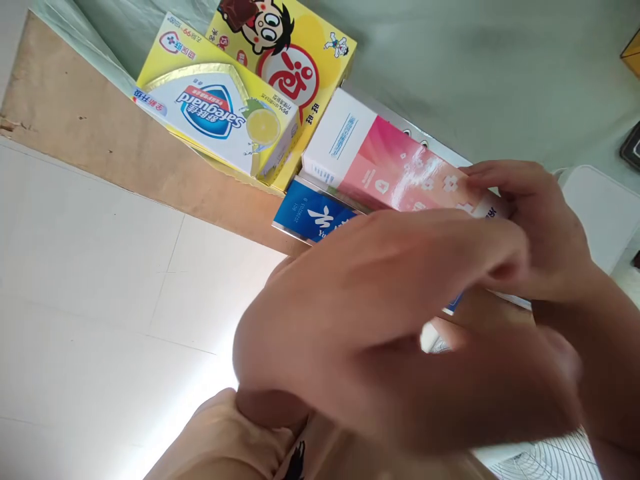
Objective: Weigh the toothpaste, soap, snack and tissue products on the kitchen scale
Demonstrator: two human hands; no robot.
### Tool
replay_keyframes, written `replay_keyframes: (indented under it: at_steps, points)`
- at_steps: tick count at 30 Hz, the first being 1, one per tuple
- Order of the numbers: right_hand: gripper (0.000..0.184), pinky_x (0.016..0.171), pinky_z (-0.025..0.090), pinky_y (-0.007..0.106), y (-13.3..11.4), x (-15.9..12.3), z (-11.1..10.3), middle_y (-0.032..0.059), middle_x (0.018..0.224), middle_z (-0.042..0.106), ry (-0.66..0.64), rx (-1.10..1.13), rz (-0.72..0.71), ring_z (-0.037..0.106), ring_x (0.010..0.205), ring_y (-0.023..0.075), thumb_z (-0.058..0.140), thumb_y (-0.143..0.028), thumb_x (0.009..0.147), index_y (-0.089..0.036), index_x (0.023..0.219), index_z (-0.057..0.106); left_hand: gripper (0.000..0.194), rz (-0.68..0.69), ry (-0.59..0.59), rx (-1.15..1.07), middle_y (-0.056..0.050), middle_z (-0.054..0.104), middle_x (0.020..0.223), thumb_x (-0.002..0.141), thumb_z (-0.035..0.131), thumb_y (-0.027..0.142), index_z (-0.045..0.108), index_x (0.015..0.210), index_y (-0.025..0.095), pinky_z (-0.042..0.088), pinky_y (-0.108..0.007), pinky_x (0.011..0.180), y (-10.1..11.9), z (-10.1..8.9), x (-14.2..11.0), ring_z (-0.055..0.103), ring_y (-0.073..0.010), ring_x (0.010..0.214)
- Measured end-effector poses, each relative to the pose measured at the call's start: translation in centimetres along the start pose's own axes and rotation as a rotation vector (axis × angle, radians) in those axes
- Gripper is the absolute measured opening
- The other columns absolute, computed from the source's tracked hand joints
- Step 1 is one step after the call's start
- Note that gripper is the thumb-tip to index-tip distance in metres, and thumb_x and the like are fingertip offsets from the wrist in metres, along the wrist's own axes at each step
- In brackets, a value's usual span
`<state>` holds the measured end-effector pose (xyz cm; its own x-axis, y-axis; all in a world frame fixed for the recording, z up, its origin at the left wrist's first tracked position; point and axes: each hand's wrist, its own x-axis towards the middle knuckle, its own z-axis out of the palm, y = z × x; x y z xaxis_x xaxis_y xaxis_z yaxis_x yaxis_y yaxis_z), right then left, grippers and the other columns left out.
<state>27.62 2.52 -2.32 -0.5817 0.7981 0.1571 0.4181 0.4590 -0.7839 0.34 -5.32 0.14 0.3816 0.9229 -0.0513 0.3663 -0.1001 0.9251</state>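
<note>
My right hand (543,223) comes in from the right, its fingers bent over the far end of a pink-and-white box (385,163). Large in the foreground, my left hand (370,300) reaches across from the left with bent fingers and a motion-blurred thumb. It covers much of a blue carton (320,217) lettered "Yu", which lies along the near side of the pink-and-white box. Whether the left fingers grip anything is hidden. Past the left end of the pink-and-white box, a Safeguard soap box (215,110) rests on a yellow box with a cartoon face (295,60).
Green cloth (450,53) covers the table, whose brown edge (125,153) runs diagonally. Pale floor tiles (100,280) lie below at left. A white rounded object (595,213) and a dark object (631,147) stand at right, with a wire grille (555,457) at lower right.
</note>
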Motion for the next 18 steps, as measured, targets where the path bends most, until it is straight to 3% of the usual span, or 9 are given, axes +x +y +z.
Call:
replay_keyframes:
  at_steps: [1, 2, 5, 10, 14, 16, 18]
  points:
    - [0.109, 0.097, 0.065, 0.048, 0.0, 0.2, 0.0, 0.0061, 0.126, 0.07, 0.003, 0.049, 0.047, 0.069, 0.12, 0.0297, 0.106, -0.045, 0.028, -0.034, 0.13, 0.068, 0.026, 0.02, -0.166, 0.005, 0.0, 0.079, 0.106, 0.09, 0.064, 0.029, 0.072, 0.115, 0.033, 0.062, -0.037, 0.07, 1.4, -1.5, 1.4, 0.075, -0.0238, 0.094]
    - [0.105, 0.094, 0.066, 0.048, 0.1, 0.4, 0.0, 0.0055, 0.122, 0.071, 0.016, 0.088, 0.099, 0.07, 0.117, 0.0293, 0.106, -0.041, 0.025, -0.033, 0.124, 0.071, 0.013, -0.016, -0.139, 0.012, -0.001, 0.077, 0.091, 0.092, 0.06, 0.027, 0.072, 0.098, 0.027, 0.058, -0.035, 0.065, 2.5, -2.5, 2.4, 0.072, -0.021, 0.08]
    - [0.099, 0.095, 0.065, 0.049, 0.3, 0.4, 0.0, 0.0041, 0.119, 0.072, 0.057, 0.108, 0.154, 0.07, 0.117, 0.0291, 0.105, -0.035, 0.025, -0.034, 0.118, 0.072, 0.018, -0.082, -0.19, 0.022, 0.0, 0.072, 0.076, 0.095, 0.056, 0.026, 0.065, 0.08, 0.023, 0.054, -0.034, 0.066, 3.8, -3.2, 3.6, 0.068, -0.0179, 0.071]
    - [0.111, 0.097, 0.063, 0.046, 0.8, 0.0, 0.0, 0.0052, 0.131, 0.069, -0.005, 0.029, -0.057, 0.068, 0.123, 0.0287, 0.101, -0.04, 0.037, -0.039, 0.141, 0.062, 0.02, -0.158, -0.249, 0.029, -0.002, 0.076, 0.087, 0.096, 0.056, 0.031, 0.065, 0.08, 0.023, 0.056, -0.038, 0.075, 2.8, -2.3, 3.4, 0.074, -0.0243, 0.088]
    - [0.114, 0.101, 0.063, 0.051, 0.8, 0.0, 0.0, 0.0055, 0.135, 0.068, -0.023, 0.023, -0.065, 0.067, 0.126, 0.0309, 0.101, -0.042, 0.038, -0.041, 0.145, 0.059, 0.017, -0.147, -0.236, -0.009, 0.0, 0.071, 0.075, 0.097, 0.057, 0.029, 0.064, 0.083, 0.024, 0.053, -0.035, 0.069, 2.9, -2.9, 3.4, 0.07, -0.0209, 0.077]
    - [0.107, 0.111, 0.059, 0.057, 0.6, -0.5, -0.2, 0.0051, 0.136, 0.068, 0.053, 0.072, -0.057, 0.066, 0.13, 0.0331, 0.1, -0.048, 0.04, -0.04, 0.141, 0.063, 0.013, -0.139, -0.257, -0.058, 0.003, 0.067, 0.067, 0.098, 0.057, 0.029, 0.062, 0.087, 0.024, 0.049, -0.033, 0.065, 3.2, -3.2, 3.5, 0.066, -0.0184, 0.069]
    - [0.091, 0.114, 0.057, 0.06, 0.3, -1.6, -0.7, 0.0057, 0.127, 0.071, 0.255, 0.139, -0.05, 0.068, 0.127, 0.0342, 0.096, -0.058, 0.043, -0.037, 0.128, 0.072, 0.013, -0.097, -0.232, -0.111, 0.003, 0.066, 0.068, 0.1, 0.056, 0.031, 0.061, 0.09, 0.024, 0.047, -0.032, 0.064, 3.6, -3.2, 3.6, 0.064, -0.0171, 0.07]
